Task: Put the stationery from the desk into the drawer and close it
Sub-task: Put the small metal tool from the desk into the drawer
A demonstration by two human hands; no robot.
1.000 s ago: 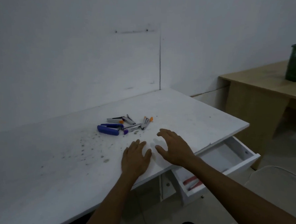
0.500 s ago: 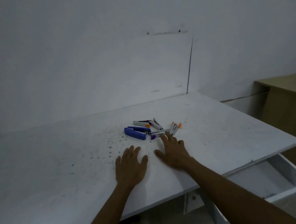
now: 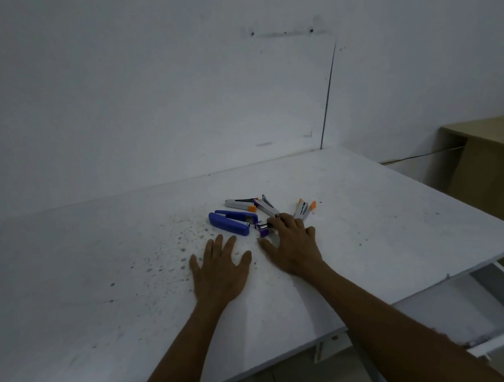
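Hands spread flat: left (image 3: pixel 220 270) on desk (image 3: pixel 392 212), right (image 3: pixel 291 248) touching stationery (image 3: pixel 263 226).

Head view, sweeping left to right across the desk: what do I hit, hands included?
left hand → blue stapler → white stapler with orange tip → right hand → small orange-tipped stapler → open drawer

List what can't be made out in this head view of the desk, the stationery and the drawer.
- Drawer: its inside is mostly hidden by the desk top, the right forearm and the frame's right edge; contents unknown.
- Purple-tipped item: partly covered by the right hand fingertips; whether it is gripped is unclear.
- Orange-tipped items: too small and dim to identify.
- Left hand: flat on the desk, palm side hidden.
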